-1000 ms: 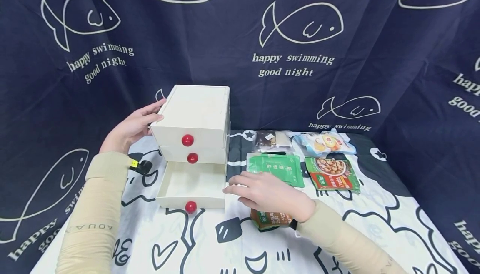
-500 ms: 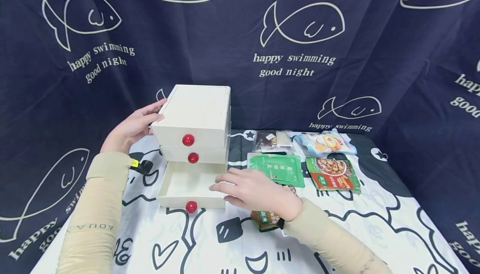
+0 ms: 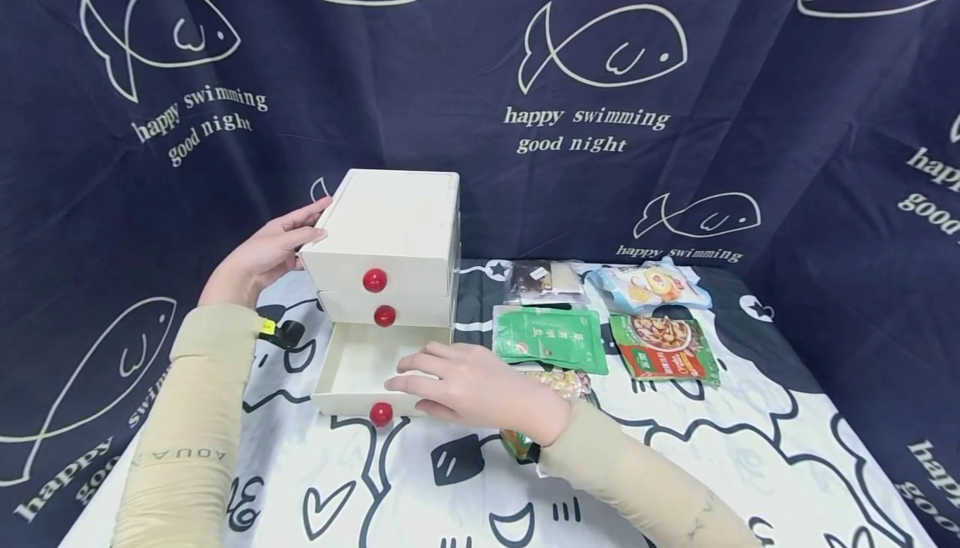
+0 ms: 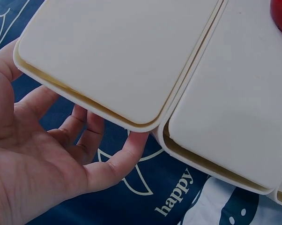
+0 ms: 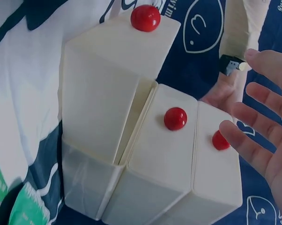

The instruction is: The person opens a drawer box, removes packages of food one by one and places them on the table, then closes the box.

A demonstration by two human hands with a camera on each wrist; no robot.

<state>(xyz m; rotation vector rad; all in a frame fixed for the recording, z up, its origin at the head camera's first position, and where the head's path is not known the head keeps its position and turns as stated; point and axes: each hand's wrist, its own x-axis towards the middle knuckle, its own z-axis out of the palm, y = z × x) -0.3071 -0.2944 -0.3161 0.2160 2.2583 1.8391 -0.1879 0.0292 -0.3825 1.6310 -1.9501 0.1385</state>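
Note:
A white cabinet (image 3: 393,214) of three stacked drawers, each with a red ball knob, stands left of centre in the head view. Its bottom drawer (image 3: 352,358) is pulled out; the upper two are closed. My left hand (image 3: 262,254) rests on the cabinet's upper left edge, and in the left wrist view its loosely bent fingers (image 4: 117,161) touch the side wall. Over the right part of the pulled-out drawer is my right hand (image 3: 476,389), fingers loosely extended and holding nothing. The right wrist view shows this hand (image 5: 272,122) with spread fingers, apart from the red knobs.
A food packet (image 3: 562,383) lies partly hidden under my right forearm. Behind it are a green pouch (image 3: 551,338), a red-green packet (image 3: 666,349), a blue-white packet (image 3: 648,288) and a clear bag (image 3: 562,283). A dark curtain (image 3: 465,47) hangs behind.
My right hand has moved left, from beside the pulled-out drawer to over its right part, uncovering more of the green pouch. The left hand and cabinet have stayed in place.

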